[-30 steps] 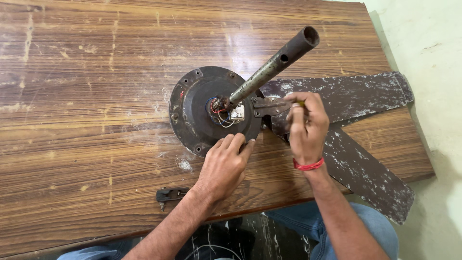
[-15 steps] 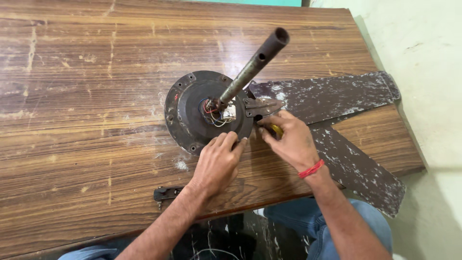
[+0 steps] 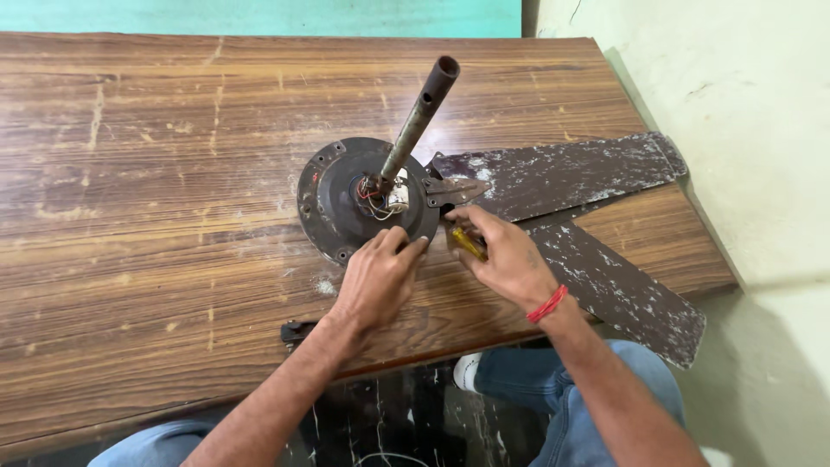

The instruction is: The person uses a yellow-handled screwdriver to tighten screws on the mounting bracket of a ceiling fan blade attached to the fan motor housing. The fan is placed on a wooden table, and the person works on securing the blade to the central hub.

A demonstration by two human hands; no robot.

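So the ceiling fan motor (image 3: pixel 346 195) sits a bit right of centre in the frame, lying flat on the scratched wooden table (image 3: pixel 147 173). It's a dark round housing with screw holes around the rim. A rusty downrod (image 3: pixel 419 117) sticks up out of its middle, leaning toward the upper right, and there's a little tangle of red and white wires (image 3: pixel 380 197) at its base.

My left hand (image 3: pixel 376 278) is on the lower rim of the motor, fingertips pressed against the edge, not wrapped around anything. My right hand (image 3: pixel 506 255) is just beside it, fingers closed on a screwdriver with a yellow handle (image 3: pixel 467 242), though only a bit of the handle shows. The tip end is hidden by my fingers. There's a red thread band (image 3: pixel 547 303) on that wrist.

Two worn, flaky brown fan blades (image 3: pixel 571 177) spread out to the right. The upper one joins the motor by a metal bracket (image 3: pixel 454 188); the lower one hangs past the table edge. Small dark clip-like thing (image 3: pixel 298 330) on the front edge, can't tell what. Pale wall (image 3: pixel 743 104) on the right.
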